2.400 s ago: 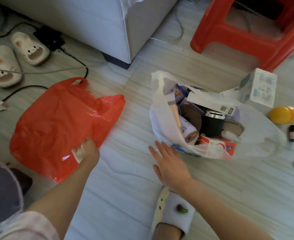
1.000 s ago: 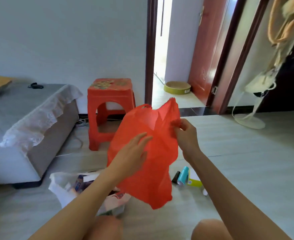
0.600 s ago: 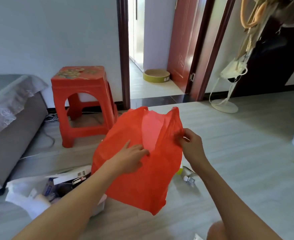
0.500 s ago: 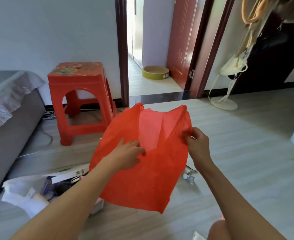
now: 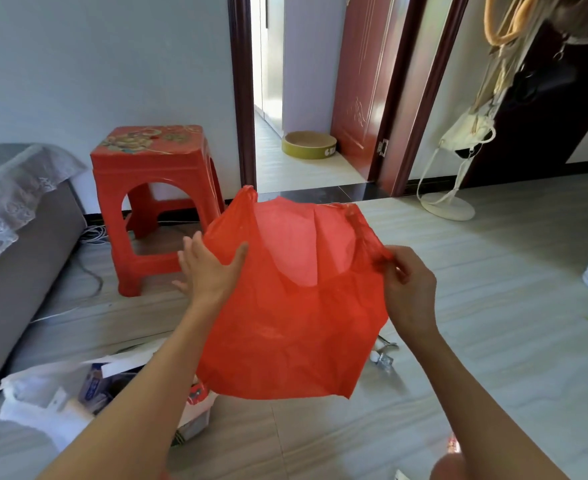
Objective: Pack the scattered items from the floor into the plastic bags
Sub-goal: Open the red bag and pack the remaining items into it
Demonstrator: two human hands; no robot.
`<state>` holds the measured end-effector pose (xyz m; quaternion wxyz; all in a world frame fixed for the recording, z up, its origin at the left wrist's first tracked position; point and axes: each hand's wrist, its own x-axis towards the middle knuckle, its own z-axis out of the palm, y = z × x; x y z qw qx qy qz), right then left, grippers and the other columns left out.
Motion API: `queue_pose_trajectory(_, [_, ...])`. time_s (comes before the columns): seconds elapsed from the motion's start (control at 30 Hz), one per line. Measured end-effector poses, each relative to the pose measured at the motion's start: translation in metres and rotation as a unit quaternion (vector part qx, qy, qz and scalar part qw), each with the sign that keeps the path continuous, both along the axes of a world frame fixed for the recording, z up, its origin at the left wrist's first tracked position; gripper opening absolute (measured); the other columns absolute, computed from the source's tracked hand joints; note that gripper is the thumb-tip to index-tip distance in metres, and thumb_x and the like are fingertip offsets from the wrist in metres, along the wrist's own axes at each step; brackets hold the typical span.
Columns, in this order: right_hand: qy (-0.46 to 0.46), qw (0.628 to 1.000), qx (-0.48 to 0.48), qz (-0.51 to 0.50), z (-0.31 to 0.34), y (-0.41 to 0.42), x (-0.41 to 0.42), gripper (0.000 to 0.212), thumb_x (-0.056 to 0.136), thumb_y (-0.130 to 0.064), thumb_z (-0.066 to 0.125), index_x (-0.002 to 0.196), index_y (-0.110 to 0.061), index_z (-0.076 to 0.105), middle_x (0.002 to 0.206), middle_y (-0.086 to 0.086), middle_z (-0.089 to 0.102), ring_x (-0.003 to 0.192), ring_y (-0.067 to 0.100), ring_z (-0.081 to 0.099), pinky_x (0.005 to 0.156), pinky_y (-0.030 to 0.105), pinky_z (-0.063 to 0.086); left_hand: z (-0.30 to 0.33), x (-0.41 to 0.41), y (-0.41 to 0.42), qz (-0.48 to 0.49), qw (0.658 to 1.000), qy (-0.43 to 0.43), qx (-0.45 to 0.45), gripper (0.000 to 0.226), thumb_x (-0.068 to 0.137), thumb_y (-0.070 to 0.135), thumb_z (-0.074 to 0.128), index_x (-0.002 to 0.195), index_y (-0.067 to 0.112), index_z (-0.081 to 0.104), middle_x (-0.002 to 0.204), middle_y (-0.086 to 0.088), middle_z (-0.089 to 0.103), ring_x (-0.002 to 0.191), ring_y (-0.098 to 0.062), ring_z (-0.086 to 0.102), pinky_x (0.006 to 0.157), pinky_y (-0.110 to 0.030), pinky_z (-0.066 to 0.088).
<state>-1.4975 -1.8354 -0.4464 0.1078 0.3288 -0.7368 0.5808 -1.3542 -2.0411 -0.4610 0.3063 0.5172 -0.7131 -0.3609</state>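
One white bag sat packed at near left; your right hand pinched the empty red bag, your left hand spread flat against it, and small items remained on the floor.

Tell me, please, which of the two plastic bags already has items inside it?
The white bag on the floor at lower left; boxes and packets show in its open mouth. The red bag, held up between the left hand and right hand, hangs flat.

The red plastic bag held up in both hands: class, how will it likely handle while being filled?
The red plastic bag looks thin and floppy, creasing and hanging limp. Probably very light: the right hand pinches only one handle. Likely needs holding open.
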Motion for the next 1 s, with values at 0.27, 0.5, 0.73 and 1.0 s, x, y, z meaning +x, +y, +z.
queue_pose_trajectory(0.27, [-0.011, 0.998, 0.032, 0.048, -0.001, -0.011, 0.015, 0.027, 0.088, 0.008, 0.04, 0.088, -0.01, 0.06, 0.079, -0.004, 0.059, 0.074, 0.002, 0.055, 0.068, 0.004, 0.039, -0.001, -0.026, 0.022, -0.036, 0.993, -0.104, 0.03, 0.056, 0.081, 0.043, 0.061, 0.129, 0.022, 0.043, 0.127, -0.01, 0.052, 0.125, -0.035, 0.039, 0.102, -0.055, 0.024])
queue_pose_trajectory(0.5, [-0.216, 0.973, 0.046, -0.068, 0.002, -0.006, 0.001, 0.016, 0.096, -0.025, 0.036, 0.093, -0.01, 0.042, 0.075, -0.002, 0.048, 0.071, 0.018, 0.048, 0.062, 0.031, 0.038, 0.006, -0.017, 0.023, -0.049, 0.998, -0.023, -0.019, 0.026, 0.084, 0.018, 0.052, 0.107, 0.018, 0.062, 0.103, -0.008, 0.065, 0.099, -0.029, 0.056, 0.076, -0.031, 0.041])
queue_pose_trajectory(0.73, [-0.386, 0.913, 0.047, -0.123, 0.0, 0.003, -0.013, 0.058, 0.084, -0.067, 0.041, 0.071, -0.012, 0.052, 0.077, 0.007, 0.058, 0.076, 0.023, 0.056, 0.081, 0.042, 0.047, 0.014, -0.006, 0.017, -0.059, 0.948, 0.239, 0.2, 0.023, 0.087, 0.0, 0.05, 0.073, 0.014, 0.06, 0.077, -0.012, 0.06, 0.063, -0.015, 0.061, 0.054, -0.029, 0.058])
queue_pose_trajectory(1.0, [-0.47, 0.873, -0.117, -0.062, -0.006, 0.032, -0.036, 0.021, 0.084, -0.037, 0.064, 0.08, -0.017, 0.058, 0.084, 0.001, 0.063, 0.08, 0.014, 0.058, 0.069, 0.03, 0.044, 0.011, 0.025, 0.005, -0.152, 0.892, 0.235, 0.355, 0.02, 0.087, 0.024, 0.061, 0.1, 0.009, 0.062, 0.09, -0.01, 0.065, 0.082, -0.025, 0.063, 0.067, -0.036, 0.058])
